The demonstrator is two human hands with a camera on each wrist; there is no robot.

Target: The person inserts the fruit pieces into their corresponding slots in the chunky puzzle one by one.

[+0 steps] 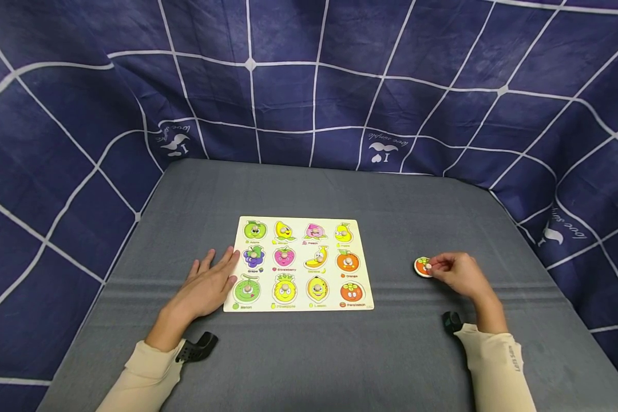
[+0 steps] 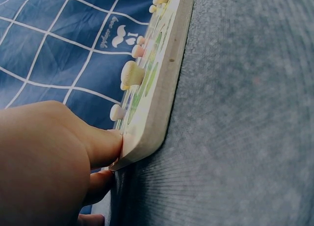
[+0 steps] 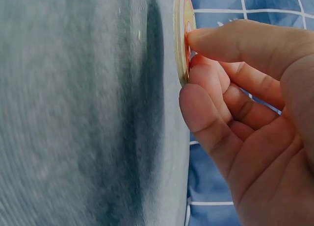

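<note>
A cream wooden fruit puzzle board (image 1: 301, 303) lies flat on the table, bearing knobbed fruit pieces with printed names below them. My left hand (image 1: 206, 286) rests at its left edge with the fingers extended. In the left wrist view the thumb (image 2: 105, 147) touches the board's corner. Well to the right of the board, my right hand (image 1: 458, 274) pinches the small knob of a round persimmon puzzle piece (image 1: 420, 266), orange-red with green leaves. In the right wrist view this piece (image 3: 180, 49) is seen edge-on, close over the cloth, its face mostly hidden by the fingers.
Grey cloth covers the table (image 1: 309, 360). A dark blue curtain (image 1: 288, 97) with white grid lines surrounds it at the back and both sides. Black straps sit on both wrists, beside cream sleeves (image 1: 149, 372).
</note>
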